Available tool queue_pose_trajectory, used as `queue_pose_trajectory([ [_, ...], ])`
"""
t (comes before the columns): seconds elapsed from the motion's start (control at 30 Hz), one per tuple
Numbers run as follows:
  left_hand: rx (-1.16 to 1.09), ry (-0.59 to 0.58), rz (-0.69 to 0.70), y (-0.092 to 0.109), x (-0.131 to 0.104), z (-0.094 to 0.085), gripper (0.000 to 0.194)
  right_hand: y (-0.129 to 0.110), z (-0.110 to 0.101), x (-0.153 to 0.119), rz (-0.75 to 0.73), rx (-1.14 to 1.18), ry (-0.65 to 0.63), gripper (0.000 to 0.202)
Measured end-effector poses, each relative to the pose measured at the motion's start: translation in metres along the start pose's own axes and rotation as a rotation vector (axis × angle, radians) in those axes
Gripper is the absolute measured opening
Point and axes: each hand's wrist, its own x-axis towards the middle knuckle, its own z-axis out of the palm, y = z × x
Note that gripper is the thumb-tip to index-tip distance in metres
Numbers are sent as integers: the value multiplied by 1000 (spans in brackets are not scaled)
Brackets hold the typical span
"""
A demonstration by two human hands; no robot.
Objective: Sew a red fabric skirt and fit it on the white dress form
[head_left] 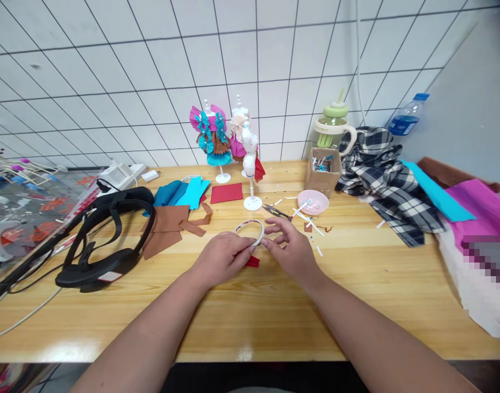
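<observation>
1. Over the wooden table, the left hand has its thumb and fingers pinched closed on the near edge of a thin white ring, likely a tape roll.
2. The right hand is half open at the ring's right side, fingers curled apart; I can't tell whether its fingertips touch.
3. Red fabric lies just beside the left fingertips.
4. Beyond stand a bare white dress form, black thread snips and a pink dish.

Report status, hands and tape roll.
Left hand gripping roll of tape; right hand at its right edge. Red fabric just below, scissors beyond.
</observation>
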Motion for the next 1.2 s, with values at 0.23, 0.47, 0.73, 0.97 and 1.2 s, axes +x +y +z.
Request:
queue_pose_trajectory([
  [0.23, -144, 103, -204, 5, -1, 0, 28, -3, 1, -3, -83, -54, -24, 8],
  [0.47, -84, 122, -182, 5, 2, -2, 25, -9, 4, -10, -277, -225, -80, 6],
  [0.73, -198, 264, -237, 8, 4, -1, 23, -13, 6, -12, -373, -236, -76, 10],
  [0.97, -325, 264, -305, 10, 5, -2, 25, -13, 8, -12, -390, -214, -61, 12],
  [1.2, -371, 279, -347, 15, 6, 1, 24, -13, 11, -12, -401, -203, -52, 12],
])
